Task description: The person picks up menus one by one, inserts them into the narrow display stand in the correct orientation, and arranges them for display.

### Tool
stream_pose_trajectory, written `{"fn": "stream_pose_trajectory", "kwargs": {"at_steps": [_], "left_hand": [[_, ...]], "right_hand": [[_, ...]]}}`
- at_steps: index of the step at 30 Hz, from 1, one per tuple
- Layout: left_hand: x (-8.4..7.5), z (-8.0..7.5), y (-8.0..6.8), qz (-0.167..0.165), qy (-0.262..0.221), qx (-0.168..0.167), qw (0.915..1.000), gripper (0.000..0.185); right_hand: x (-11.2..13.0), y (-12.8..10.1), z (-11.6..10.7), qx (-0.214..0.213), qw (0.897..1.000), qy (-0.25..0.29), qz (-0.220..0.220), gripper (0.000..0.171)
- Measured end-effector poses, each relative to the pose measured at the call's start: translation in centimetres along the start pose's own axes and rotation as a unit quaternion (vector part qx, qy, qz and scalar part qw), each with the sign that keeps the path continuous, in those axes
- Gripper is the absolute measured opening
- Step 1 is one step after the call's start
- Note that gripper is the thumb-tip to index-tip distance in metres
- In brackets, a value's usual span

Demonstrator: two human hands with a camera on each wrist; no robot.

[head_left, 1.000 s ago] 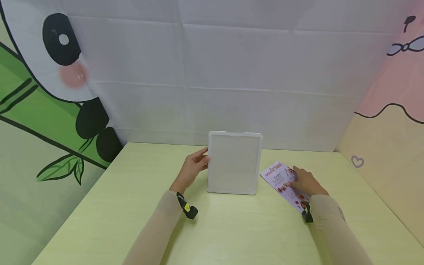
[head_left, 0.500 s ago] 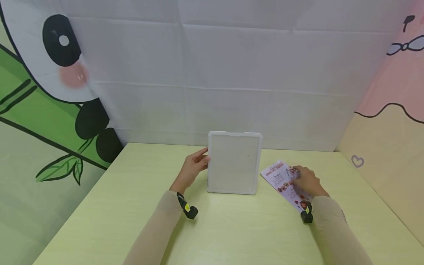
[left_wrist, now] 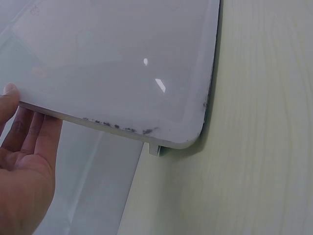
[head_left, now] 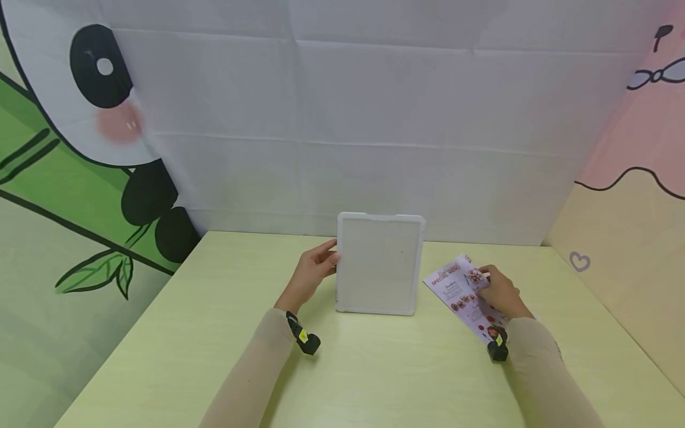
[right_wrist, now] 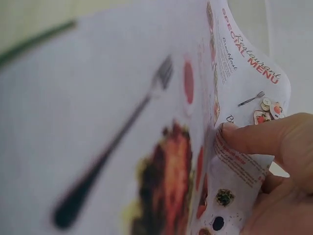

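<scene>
Left hand [head_left: 311, 274] steadies the upright white rectangular plastic frame [head_left: 379, 264] on the pale green counter [head_left: 214, 333] – fingers straight against its edge; right hand [head_left: 500, 292] pinches the printed paper menu leaflet [head_left: 461, 291], lifting one side

White board [head_left: 380, 264], centre of the head view: smooth plastic frame, matt grey face; in the left wrist view the same face [left_wrist: 117, 63] is glossy, with light spots and dark scuffs along its lower edge. Menu leaflet [head_left: 464, 291], right of centre: thin printed paper, slight sheen (bent at the right hand [head_left: 500, 292]). Table [head_left: 214, 356]: pale yellow-green wood-grain laminate, matt. Backdrop [head_left: 374, 119], upper frame: creased printed cloth. Sleeves [head_left: 251, 374]: beige knit fabric
</scene>
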State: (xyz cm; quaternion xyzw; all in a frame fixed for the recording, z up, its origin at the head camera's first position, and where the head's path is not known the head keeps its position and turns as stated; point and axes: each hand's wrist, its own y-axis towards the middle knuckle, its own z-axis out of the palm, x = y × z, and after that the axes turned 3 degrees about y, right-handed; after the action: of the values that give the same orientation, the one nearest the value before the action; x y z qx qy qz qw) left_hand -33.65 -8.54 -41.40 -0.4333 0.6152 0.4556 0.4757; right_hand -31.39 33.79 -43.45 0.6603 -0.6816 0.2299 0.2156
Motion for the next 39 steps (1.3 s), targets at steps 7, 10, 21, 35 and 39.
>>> {"fn": "stream_pose_trajectory", "kwargs": {"at_steps": [7,10,21,35,39], "left_hand": [[-0.4,0.0,0.0,-0.024,-0.002,0.004,0.9997,0.05],[-0.3,0.0,0.1,-0.024,0.0,0.003,0.9997,0.05],[-0.2,0.0,-0.1,-0.014,-0.005,0.001,0.9999,0.051],[-0.3,-0.3,-0.3,-0.007,-0.016,0.016,0.9997,0.052],[-0.3,-0.2,-0.3,-0.007,-0.016,0.015,0.9997,0.052]], "right_hand": [[-0.3,0.1,-0.4,0.012,0.999,0.027,0.023,0.062],[-0.3,-0.1,-0.6,0.015,0.999,0.043,0.02,0.061],[0.1,-0.3,-1.1,0.015,0.999,0.038,0.001,0.045],[0.6,-0.6,-2.2,0.02,1.0,0.015,-0.018,0.032],[0.8,-0.7,-2.5,0.023,1.0,0.01,-0.015,0.028]]}}
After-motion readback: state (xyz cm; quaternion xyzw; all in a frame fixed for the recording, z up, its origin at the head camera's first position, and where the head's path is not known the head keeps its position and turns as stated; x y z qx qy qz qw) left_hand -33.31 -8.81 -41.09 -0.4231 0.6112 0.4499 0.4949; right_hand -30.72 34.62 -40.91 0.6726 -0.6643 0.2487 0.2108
